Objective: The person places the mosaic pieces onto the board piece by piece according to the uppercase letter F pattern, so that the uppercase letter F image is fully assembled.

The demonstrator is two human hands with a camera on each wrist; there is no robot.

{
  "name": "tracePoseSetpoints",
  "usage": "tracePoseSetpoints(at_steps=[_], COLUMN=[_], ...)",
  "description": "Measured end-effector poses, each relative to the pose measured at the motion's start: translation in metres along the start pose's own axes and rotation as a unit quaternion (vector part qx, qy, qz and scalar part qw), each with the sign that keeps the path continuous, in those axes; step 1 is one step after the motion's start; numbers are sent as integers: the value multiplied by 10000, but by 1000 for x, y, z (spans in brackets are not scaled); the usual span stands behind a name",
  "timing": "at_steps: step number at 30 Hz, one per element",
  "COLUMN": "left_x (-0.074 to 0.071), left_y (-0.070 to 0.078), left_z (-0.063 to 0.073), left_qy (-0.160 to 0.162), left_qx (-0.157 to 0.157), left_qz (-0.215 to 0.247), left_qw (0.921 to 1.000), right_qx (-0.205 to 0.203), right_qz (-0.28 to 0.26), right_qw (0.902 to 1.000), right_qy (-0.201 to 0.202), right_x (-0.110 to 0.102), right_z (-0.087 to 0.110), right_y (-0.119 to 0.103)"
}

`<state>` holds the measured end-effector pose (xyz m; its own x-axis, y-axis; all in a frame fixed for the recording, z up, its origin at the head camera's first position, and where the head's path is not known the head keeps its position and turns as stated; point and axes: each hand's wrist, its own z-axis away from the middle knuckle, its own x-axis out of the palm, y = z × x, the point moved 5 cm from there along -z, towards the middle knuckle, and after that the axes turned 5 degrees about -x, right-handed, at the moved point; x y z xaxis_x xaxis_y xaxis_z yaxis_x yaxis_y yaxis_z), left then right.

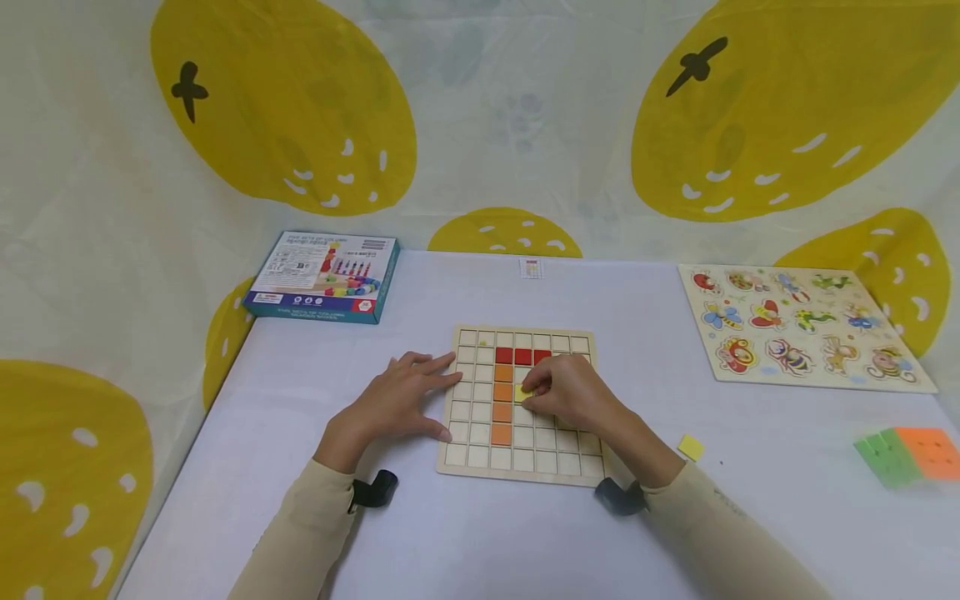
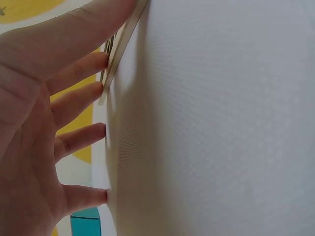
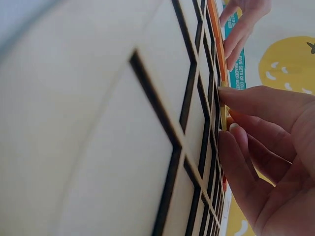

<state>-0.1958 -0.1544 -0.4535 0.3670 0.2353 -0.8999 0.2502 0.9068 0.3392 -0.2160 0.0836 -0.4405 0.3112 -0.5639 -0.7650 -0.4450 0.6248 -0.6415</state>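
A square wooden grid board (image 1: 517, 477) lies on the table. It carries a row of red tiles (image 1: 522, 357) near its far side and a column of orange tiles (image 1: 502, 392) below them. My right hand (image 1: 572, 390) pinches a yellow tile (image 1: 521, 395) at a cell just right of the orange column; in the right wrist view thumb and fingertips meet that yellow tile (image 3: 224, 115) at the board's surface. With fingers spread, my left hand (image 1: 401, 398) rests at the board's left edge. Its thumb and some fingertips touch the rim. Another yellow tile (image 1: 691, 447) lies right of the board.
A bead-toy box (image 1: 322, 279) sits at the back left. At the back right lies a wooden insect puzzle board (image 1: 806, 329), with a green and orange puzzle cube (image 1: 909, 455) nearer. A small printed card (image 1: 532, 268) is at the back edge, before a fruit-patterned cloth (image 1: 517, 125).
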Motion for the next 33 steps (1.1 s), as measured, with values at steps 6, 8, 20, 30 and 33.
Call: tracePoseSetpoints(at_steps=[6, 8, 20, 30, 33], left_x=[0, 0, -1, 1, 1], left_y=[1, 1, 3, 2, 2], left_z=[1, 1, 2, 2, 2], left_qy=[14, 5, -13, 0, -3], left_qx=[-26, -36, -47, -25, -22], left_qz=[6, 18, -65, -68, -74], left_qw=[10000, 10000, 10000, 10000, 10000], right_qx=[61, 140, 803, 1203, 1337], right_qz=[-29, -14, 582, 658, 702], right_qw=[10000, 9999, 9949, 9905, 9885], right_qy=[-28, -86, -189, 9, 40], right_x=[-1, -1, -32, -75, -84], right_z=[0, 1, 31, 88, 105], right_y=[0, 1, 12, 47, 57])
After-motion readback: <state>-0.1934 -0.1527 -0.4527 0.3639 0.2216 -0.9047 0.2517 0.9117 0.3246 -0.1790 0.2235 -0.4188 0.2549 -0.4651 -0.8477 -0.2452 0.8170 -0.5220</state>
